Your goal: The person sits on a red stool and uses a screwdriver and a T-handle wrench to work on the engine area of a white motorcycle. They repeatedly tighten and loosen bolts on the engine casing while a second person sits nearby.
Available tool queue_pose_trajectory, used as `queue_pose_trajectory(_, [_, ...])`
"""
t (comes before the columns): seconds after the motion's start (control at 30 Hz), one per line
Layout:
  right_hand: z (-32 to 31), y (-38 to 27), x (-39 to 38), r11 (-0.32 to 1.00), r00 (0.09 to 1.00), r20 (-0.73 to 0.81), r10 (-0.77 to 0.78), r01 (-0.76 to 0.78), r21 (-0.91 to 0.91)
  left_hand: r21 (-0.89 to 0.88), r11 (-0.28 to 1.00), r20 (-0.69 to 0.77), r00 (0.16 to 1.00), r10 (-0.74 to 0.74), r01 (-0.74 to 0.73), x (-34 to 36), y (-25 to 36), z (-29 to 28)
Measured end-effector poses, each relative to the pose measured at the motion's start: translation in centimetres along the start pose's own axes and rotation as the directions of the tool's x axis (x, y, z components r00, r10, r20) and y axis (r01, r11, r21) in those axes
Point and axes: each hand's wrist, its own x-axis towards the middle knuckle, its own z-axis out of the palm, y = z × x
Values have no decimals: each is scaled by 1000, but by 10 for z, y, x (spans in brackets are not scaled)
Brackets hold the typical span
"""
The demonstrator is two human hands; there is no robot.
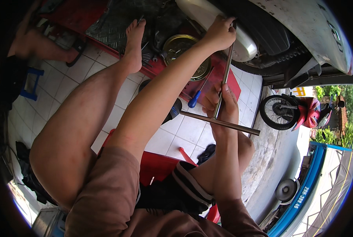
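My left hand (222, 34) is closed around the far end of a steel T-handle wrench (228, 65), close against the side of a motorbike (279, 27). Its fingers hide that end of the tool, so I cannot tell what it sits on. Lower down, my right hand (224, 102) holds the shaft just above the crossbar, thumb on one side and fingers curled on the other. The crossbar lies across my right wrist. A blue-handled screwdriver (194, 99) rests at the red platform's edge beside my right hand. Under my left forearm sits a round gold tin (180, 41) with small metal parts.
The red platform (228, 85) carries an open-ended wrench (156, 59) and a ridged dark mat (113, 25); my bare foot (135, 43) rests at its edge. Another person's leg (46, 45) and a blue stool (32, 83) are left. Outside stand a red motorbike (309, 112) and a blue truck (299, 193).
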Motion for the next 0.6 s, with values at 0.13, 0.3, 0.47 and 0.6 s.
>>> queue_pose_trajectory(0.13, [-10,-2,13,991,998,52,22,-29,130,-51,951,327,905,-272,305,-22,5,-36])
queue_pose_trajectory(0.3, [-12,-10,15,994,993,53,110,-110,6,402,696,725,258,-639,595,-80,42,-106])
queue_pose_trajectory(0.47, [-16,-29,16,989,981,121,151,-148,-29,455,569,559,277,-781,685,-162,94,-158])
queue_pose_trajectory(0.6, [-16,-37,16,987,975,161,154,-159,23,247,622,600,387,-700,743,-179,120,-157])
